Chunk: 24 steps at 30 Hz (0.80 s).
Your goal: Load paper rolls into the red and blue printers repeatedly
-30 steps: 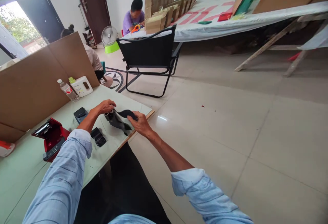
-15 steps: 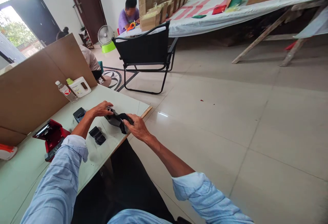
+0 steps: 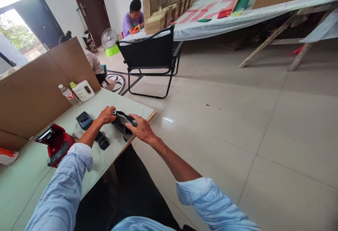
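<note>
At the table's near right corner lies a dark item with a grey inner side and black strap-like bands (image 3: 121,124); its exact kind I cannot make out. My left hand (image 3: 107,114) is closed on its left end, beside a small round silver part. Over its right end is my right hand (image 3: 141,128), thumb and fingers apart, touching or close to the grey part. Left of them lie a dark blue-black device (image 3: 84,120) and a small black ribbed piece (image 3: 102,141), both partly behind my left arm. A red device (image 3: 59,144) stands with its lid raised.
A water bottle (image 3: 69,95) and a white jug (image 3: 83,91) stand by the cardboard panel (image 3: 50,72). Beyond the table (image 3: 137,104) are a black folding chair (image 3: 148,49), a fan (image 3: 110,42) and a person in purple (image 3: 129,23) by cardboard boxes.
My right hand has loosened from the black band and its fingers have spread. The dark item now shows more of its grey inner side. My left hand has shifted slightly on its end.
</note>
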Motion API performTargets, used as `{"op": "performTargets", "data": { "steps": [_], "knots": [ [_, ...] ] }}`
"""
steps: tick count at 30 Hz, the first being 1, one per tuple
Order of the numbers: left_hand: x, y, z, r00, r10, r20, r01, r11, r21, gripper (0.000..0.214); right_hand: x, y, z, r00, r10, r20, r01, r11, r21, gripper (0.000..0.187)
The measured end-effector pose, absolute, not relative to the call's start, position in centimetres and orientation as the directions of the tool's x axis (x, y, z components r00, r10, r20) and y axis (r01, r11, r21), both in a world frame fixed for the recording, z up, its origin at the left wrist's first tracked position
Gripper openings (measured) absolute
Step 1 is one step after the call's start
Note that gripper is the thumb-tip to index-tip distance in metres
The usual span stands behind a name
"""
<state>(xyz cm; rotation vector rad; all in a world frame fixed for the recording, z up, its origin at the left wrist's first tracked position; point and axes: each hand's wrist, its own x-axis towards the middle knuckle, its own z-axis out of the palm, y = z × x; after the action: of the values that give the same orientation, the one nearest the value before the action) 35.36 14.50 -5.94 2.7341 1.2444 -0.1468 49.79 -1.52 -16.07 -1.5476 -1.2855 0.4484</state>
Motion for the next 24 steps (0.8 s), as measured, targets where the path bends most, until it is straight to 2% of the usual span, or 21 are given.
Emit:
{"op": "performTargets", "data": {
  "steps": [5,11,19,24],
  "knots": [
    [35.3,14.1,-6.3,0.645,0.752,-0.133,0.763,-0.643,0.068,0.05,49.6,0.6,-13.2,0.253,0.951,0.176,0.507,0.025,-0.862,0.058],
    [34.4,13.8,-6.1,0.652,0.745,-0.14,0.757,-0.65,0.067,0.05,48.1,2.9,-11.5,0.203,0.972,0.118,0.611,-0.032,-0.791,0.049],
    [32.5,12.5,-5.6,0.609,0.779,-0.153,0.792,-0.606,0.068,0.048,47.6,4.1,-10.8,0.026,0.994,0.107,0.689,0.06,-0.723,0.034],
    [31.5,11.5,-5.8,0.556,0.821,-0.126,0.831,-0.548,0.094,0.065,47.3,3.6,-10.3,0.031,0.996,0.08,0.703,0.035,-0.71,0.036]
  ]
}}
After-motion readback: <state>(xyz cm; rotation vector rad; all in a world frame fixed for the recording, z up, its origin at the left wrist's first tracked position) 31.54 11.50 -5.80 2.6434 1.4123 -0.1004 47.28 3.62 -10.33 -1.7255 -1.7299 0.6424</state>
